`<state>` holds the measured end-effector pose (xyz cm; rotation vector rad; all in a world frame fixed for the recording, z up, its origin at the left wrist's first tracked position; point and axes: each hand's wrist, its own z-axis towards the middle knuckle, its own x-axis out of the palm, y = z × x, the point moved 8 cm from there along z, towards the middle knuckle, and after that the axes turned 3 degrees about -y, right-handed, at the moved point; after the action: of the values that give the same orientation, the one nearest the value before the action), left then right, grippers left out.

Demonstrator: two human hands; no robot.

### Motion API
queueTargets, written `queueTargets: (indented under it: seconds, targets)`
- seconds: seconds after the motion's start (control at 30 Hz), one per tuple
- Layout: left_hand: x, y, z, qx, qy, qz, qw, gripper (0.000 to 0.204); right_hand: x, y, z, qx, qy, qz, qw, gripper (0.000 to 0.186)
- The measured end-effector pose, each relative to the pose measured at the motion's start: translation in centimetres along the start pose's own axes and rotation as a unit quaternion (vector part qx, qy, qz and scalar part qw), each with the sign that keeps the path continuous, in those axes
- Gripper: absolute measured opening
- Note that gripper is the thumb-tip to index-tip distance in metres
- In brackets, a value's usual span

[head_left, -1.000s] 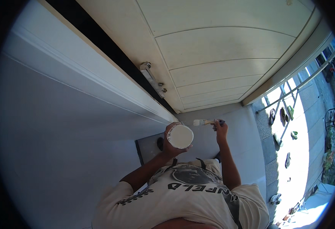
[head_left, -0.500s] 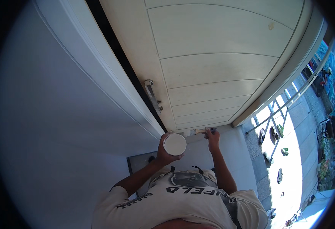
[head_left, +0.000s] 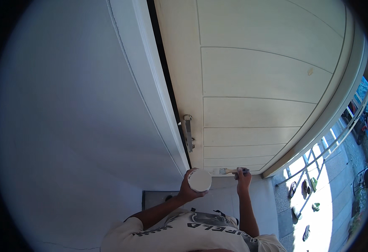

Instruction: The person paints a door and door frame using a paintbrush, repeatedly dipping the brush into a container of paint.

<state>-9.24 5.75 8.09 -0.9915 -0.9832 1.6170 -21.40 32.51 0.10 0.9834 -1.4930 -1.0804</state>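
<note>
My left hand (head_left: 186,191) is wrapped round a white tub (head_left: 200,179), its round top facing up and filled with pale cream material, probably paint. My right hand (head_left: 244,182) grips a paintbrush (head_left: 229,171) level, its pale bristles pointing left toward the tub. Beyond both hands stands a cream panelled door (head_left: 255,75) with a metal handle plate (head_left: 188,128) near its left edge. The bristles appear over the door's bottom edge; whether they touch it I cannot tell. A pale stain (head_left: 310,71) marks one panel.
A white wall (head_left: 66,126) and moulded frame (head_left: 148,54) run along my left, with a dark gap beside the door. A dark-edged mat (head_left: 150,197) lies below me. Outside at right are a railing (head_left: 339,138), several sandals (head_left: 305,189) on sunlit paving and dark clutter.
My view has turned toward the door, so it fills more of the picture and both hands appear lower. The tub and brush are still held.
</note>
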Motion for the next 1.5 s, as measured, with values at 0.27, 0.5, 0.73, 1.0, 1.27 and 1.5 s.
queueTargets:
  seconds: [0.27,0.5,0.73,1.0,1.27,1.5]
  targets:
    - [-0.9,0.0,-0.5,-0.001,-0.03,-0.003,1.0,0.105,0.4,6.4,-0.1,-0.076,0.001,0.024,0.997,0.014]
    - [-0.9,-0.2,-0.7,-0.009,-0.029,0.017,0.999,0.105,0.9,9.4,-0.3,-0.097,0.001,0.031,0.995,0.015]
    - [-1.2,0.6,-0.5,0.003,-0.038,-0.021,0.999,0.104,1.4,12.6,-0.3,-0.133,0.001,0.034,0.99,0.015]
    - [-1.2,-0.2,0.8,-0.016,-0.036,-0.006,0.999,0.1,4.4,16.6,-0.4,-0.175,0.039,0.032,0.983,0.013]
    - [-0.9,-0.9,2.7,0.002,-0.034,-0.011,0.999,0.098,7.0,22.5,-1.7,-0.23,0.077,0.079,0.967,0.008]
    - [-0.5,-1.0,3.0,0.013,-0.046,-0.042,0.998,0.099,8.9,33.0,-2.3,-0.404,0.085,0.076,0.908,0.023]
